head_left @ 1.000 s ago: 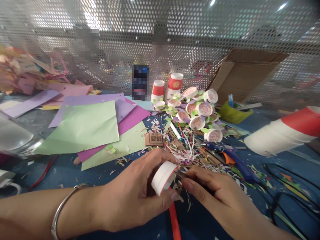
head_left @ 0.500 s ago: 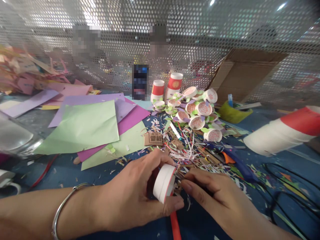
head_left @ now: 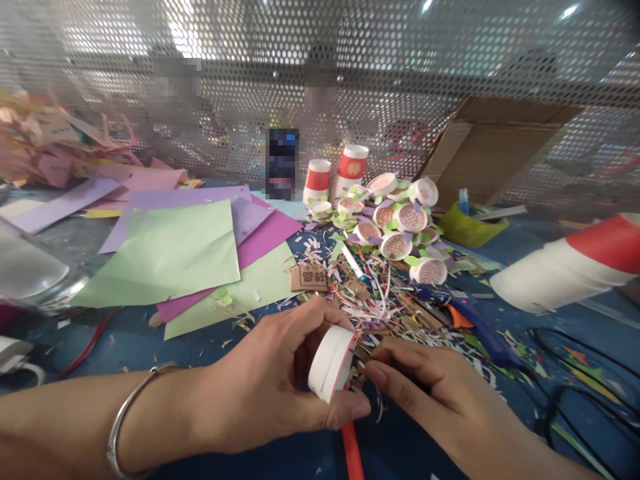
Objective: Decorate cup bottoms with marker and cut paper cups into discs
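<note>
My left hand (head_left: 280, 380) is closed around the short white bottom of a cut paper cup (head_left: 327, 363), tilted with its red-edged rim toward the right. My thumb presses below the rim. Below the cup hangs a red paper strip (head_left: 353, 450); where its upper end joins is hidden behind my thumb. My right hand (head_left: 430, 387) pinches a thin grey metal tool (head_left: 364, 348), perhaps a blade, right beside the cut rim. Most of that tool is covered by my fingers. Paper scraps (head_left: 375, 310) lie just beyond both hands.
Cut cup bottoms with paper leaves (head_left: 395, 217) pile up ahead. Beside them stand red-and-white paper cups (head_left: 353, 167). Coloured sheets (head_left: 185, 253) cover the left; a stack of cups (head_left: 565, 267) lies right, near a blue glue gun (head_left: 483, 330) and black cable (head_left: 555, 393). A perforated metal panel (head_left: 240, 87) closes the back.
The cup bottom has turned very slightly in my left hand. Both hands otherwise keep nearly the same place, and the whole view has shifted a little.
</note>
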Action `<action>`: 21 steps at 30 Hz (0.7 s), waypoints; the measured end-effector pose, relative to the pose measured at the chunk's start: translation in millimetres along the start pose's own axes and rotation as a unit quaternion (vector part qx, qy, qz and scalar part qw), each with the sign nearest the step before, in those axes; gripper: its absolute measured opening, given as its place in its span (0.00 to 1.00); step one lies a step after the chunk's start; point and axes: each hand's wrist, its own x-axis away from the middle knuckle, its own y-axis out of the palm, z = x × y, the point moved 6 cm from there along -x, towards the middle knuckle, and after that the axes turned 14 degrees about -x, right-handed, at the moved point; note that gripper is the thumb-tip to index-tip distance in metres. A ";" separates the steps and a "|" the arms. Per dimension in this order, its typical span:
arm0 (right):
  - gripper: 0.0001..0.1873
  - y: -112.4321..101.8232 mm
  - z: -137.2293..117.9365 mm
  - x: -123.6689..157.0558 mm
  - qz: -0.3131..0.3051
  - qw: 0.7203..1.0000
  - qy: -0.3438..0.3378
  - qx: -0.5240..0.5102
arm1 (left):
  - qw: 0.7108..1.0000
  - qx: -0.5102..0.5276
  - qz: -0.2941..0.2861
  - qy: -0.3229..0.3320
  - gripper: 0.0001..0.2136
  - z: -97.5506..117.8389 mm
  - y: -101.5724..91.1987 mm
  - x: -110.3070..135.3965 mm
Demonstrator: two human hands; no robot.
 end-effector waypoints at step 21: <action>0.23 -0.8 -8.5 0.9 0.021 0.999 -0.040 -0.002 | 1.000 0.018 0.003 -0.011 0.16 1.2 -0.4 -0.4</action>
